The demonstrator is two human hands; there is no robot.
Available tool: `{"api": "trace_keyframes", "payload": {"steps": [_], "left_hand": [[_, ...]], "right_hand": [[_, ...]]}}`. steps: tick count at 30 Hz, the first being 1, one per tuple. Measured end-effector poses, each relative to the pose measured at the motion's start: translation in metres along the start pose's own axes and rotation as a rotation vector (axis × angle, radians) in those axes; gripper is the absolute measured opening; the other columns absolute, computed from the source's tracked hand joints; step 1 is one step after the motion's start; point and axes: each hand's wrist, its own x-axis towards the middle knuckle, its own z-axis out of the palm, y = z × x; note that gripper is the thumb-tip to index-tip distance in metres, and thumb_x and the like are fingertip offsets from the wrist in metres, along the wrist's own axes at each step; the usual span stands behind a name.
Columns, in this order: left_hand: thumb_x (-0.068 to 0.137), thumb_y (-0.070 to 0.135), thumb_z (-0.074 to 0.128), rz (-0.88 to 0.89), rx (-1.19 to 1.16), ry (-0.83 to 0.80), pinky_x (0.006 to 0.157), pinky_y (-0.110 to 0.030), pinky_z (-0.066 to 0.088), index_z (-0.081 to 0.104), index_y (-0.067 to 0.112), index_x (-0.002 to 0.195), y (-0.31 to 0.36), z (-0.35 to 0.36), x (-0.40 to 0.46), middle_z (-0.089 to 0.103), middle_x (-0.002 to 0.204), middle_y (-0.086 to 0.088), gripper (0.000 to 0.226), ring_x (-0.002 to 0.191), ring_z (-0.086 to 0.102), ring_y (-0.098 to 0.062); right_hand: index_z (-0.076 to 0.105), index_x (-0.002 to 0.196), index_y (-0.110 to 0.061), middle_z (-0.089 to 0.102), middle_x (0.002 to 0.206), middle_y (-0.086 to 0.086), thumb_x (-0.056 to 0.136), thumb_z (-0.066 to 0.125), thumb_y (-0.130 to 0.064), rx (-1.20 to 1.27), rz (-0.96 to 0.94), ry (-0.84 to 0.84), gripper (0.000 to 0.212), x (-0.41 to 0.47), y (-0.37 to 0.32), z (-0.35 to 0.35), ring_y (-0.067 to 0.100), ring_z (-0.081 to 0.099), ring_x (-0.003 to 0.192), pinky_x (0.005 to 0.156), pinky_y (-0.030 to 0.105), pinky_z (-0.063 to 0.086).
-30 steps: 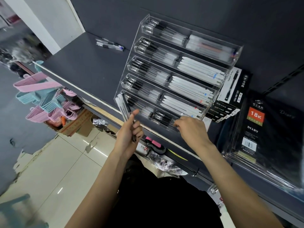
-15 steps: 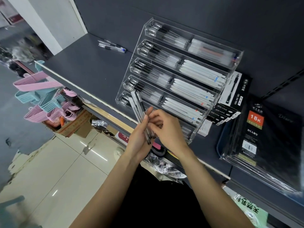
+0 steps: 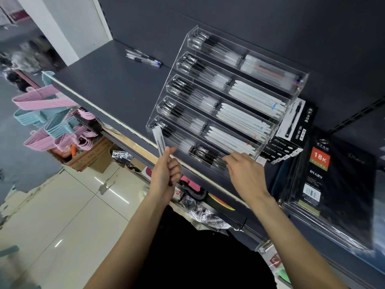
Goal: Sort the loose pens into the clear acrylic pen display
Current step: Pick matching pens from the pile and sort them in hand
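Head view. The left hand [image 3: 165,174] is clenched round a small bundle of pens [image 3: 159,139], their ends rising beside the lower left corner of the clear acrylic pen display [image 3: 300,84], which stands tilted on the dark shelf [image 3: 108,80]. The right hand [image 3: 245,174] reaches into the right half of the lowest tier; its fingertips [image 3: 228,159] lie at the pens stored there, but whether they pinch a pen cannot be told. More loose pens [image 3: 143,57] lie on the shelf, well apart to the display's left.

The step appears to be laying a pen into the bottom tier. Done well, the pen would lie parallel to its neighbours, caps the same way, and be released only once it rests flat; the left hand should keep its bundle clear of the acrylic edge.

Legible writing: the pen box [image 3: 295,122] beside the display reads "GEL INK PEN"; the packaged notebook [image 3: 325,184] reads "18K" and "DIARY". Other print is too small to read.
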Motion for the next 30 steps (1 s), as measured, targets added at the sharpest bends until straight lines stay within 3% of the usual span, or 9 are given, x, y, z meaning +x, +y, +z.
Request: {"api": "trace_keyframes", "payload": {"steps": [6, 10, 16, 23, 25, 27, 30], "left_hand": [[0.101, 0.034, 0.040, 0.117, -0.022, -0.050, 0.038, -0.015, 0.023, 0.053, 0.024, 0.105, 0.002, 0.002, -0.002, 0.026, 0.058, 0.009, 0.018, 0.046, 0.021, -0.005], [0.102, 0.035, 0.037, 0.142, 0.022, -0.045, 0.048, -0.018, 0.030, 0.056, 0.023, 0.102, 0.005, 0.001, -0.002, 0.043, 0.064, 0.008, 0.022, 0.053, 0.036, -0.005], [0.101, 0.037, 0.039, 0.108, 0.121, 0.004, 0.059, -0.020, 0.040, 0.063, 0.023, 0.105, 0.003, 0.003, -0.001, 0.050, 0.072, 0.009, 0.029, 0.063, 0.046, -0.005], [0.101, 0.033, 0.038, 0.081, 0.004, -0.116, 0.081, -0.026, 0.049, 0.063, 0.021, 0.103, 0.006, 0.013, -0.005, 0.060, 0.071, 0.008, 0.028, 0.068, 0.058, -0.006], [0.101, 0.034, 0.037, 0.066, -0.033, -0.159, 0.084, -0.028, 0.050, 0.062, 0.022, 0.104, 0.006, 0.016, -0.006, 0.064, 0.077, 0.007, 0.028, 0.075, 0.062, -0.008], [0.101, 0.035, 0.036, 0.054, -0.040, -0.176, 0.087, -0.031, 0.048, 0.062, 0.023, 0.106, 0.006, 0.018, -0.007, 0.068, 0.088, 0.005, 0.029, 0.086, 0.064, -0.010], [0.101, 0.036, 0.033, 0.053, 0.051, -0.166, 0.091, -0.034, 0.047, 0.061, 0.027, 0.113, 0.004, 0.024, -0.010, 0.069, 0.111, 0.010, 0.032, 0.106, 0.061, -0.009]], "right_hand": [[0.065, 0.068, -0.010, 0.059, 0.059, 0.006, 0.044, 0.080, 0.013, -0.123, 0.018, -0.038, 0.036, 0.010, -0.008, 0.008, 0.020, 0.054, 0.048, 0.037, 0.020, 0.031], [0.059, 0.058, -0.011, 0.055, 0.054, 0.005, 0.038, 0.079, 0.011, -0.194, -0.020, -0.033, 0.036, 0.012, -0.007, 0.008, 0.017, 0.049, 0.042, 0.037, 0.018, 0.028], [0.058, 0.058, -0.012, 0.052, 0.050, 0.003, 0.040, 0.082, 0.007, -0.236, -0.042, -0.076, 0.036, 0.015, -0.006, 0.013, 0.012, 0.045, 0.036, 0.036, 0.016, 0.030], [0.058, 0.054, -0.009, 0.052, 0.045, 0.004, 0.036, 0.086, 0.009, -0.142, 0.041, -0.044, 0.037, 0.011, -0.009, 0.006, 0.014, 0.046, 0.031, 0.037, 0.015, 0.023], [0.067, 0.069, -0.010, 0.064, 0.058, 0.003, 0.057, 0.085, -0.001, -0.047, 0.100, -0.011, 0.024, 0.006, -0.008, 0.003, 0.016, 0.057, 0.041, 0.038, 0.017, 0.030], [0.072, 0.091, -0.013, 0.072, 0.080, 0.000, 0.081, 0.072, -0.010, 0.196, 0.157, 0.077, 0.011, 0.002, -0.010, -0.006, 0.015, 0.066, 0.060, 0.047, 0.021, 0.046], [0.070, 0.101, -0.016, 0.070, 0.087, -0.010, 0.087, 0.066, -0.015, 0.739, 0.208, 0.153, 0.015, 0.003, -0.030, -0.032, 0.002, 0.065, 0.075, 0.065, 0.016, 0.053]]}}
